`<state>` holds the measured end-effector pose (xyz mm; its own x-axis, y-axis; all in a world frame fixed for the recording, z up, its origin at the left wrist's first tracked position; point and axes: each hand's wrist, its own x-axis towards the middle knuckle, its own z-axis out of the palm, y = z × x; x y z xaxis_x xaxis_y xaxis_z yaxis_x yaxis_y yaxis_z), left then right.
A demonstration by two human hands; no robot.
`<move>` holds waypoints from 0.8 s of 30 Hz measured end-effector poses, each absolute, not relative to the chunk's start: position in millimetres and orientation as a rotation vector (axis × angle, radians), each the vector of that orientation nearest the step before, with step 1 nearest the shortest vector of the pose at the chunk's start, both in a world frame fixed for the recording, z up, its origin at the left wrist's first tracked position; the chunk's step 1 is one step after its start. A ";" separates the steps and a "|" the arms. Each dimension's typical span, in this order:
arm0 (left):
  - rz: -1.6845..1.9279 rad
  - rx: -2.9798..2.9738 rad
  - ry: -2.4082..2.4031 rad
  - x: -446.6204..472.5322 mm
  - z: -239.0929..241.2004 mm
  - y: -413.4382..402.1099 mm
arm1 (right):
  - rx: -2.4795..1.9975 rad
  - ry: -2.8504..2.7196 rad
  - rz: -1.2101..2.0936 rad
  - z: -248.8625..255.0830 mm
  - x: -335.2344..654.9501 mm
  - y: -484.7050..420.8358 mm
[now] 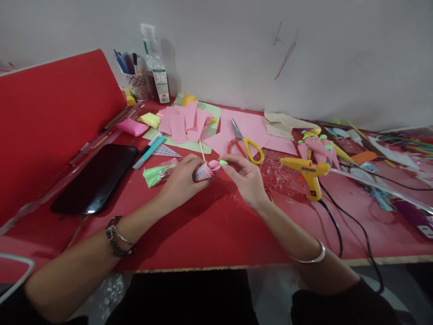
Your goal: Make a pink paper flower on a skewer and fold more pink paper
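Note:
My left hand (185,178) is closed around a rolled pink paper cone (207,170) with a blue grid pattern, and a thin stick (202,150) stands up just behind it. Between the thumb and fingers of my right hand (245,178) is a small light-green clay piece (223,162), held right at the cone's rolled pink end. Whether the two touch is too small to tell. Left of my left hand lies a clear packet of green clay (158,173). Scissors (244,143) with orange and yellow handles rest behind my right hand.
A yellow hot glue gun (306,171) with a black cord lies at right, near pink cones with green tips (320,146). Pink paper strips (184,122) are piled at the back. At left are a black phone (96,178), a pen cup (136,83) and a bottle (158,79).

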<state>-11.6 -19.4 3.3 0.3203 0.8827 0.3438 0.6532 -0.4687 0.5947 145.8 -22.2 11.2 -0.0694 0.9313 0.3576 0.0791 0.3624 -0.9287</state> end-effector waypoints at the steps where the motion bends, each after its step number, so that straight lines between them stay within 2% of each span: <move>1: 0.913 2.248 1.370 -11.8 3.4 -19.5 | -0.971 -1.477 0.919 10.9 145.9 -22.1; 8: 0.891 2.217 1.350 -11.0 4.5 -20.3 | -0.946 -1.464 0.983 6.3 148.8 -19.0; 17: 0.900 2.047 1.266 -9.3 5.3 -23.8 | -1.009 -1.665 0.899 8.7 150.0 -24.5; 24: 0.562 1.642 1.193 -9.2 13.2 -25.7 | -1.061 -1.621 1.075 4.6 149.2 -37.4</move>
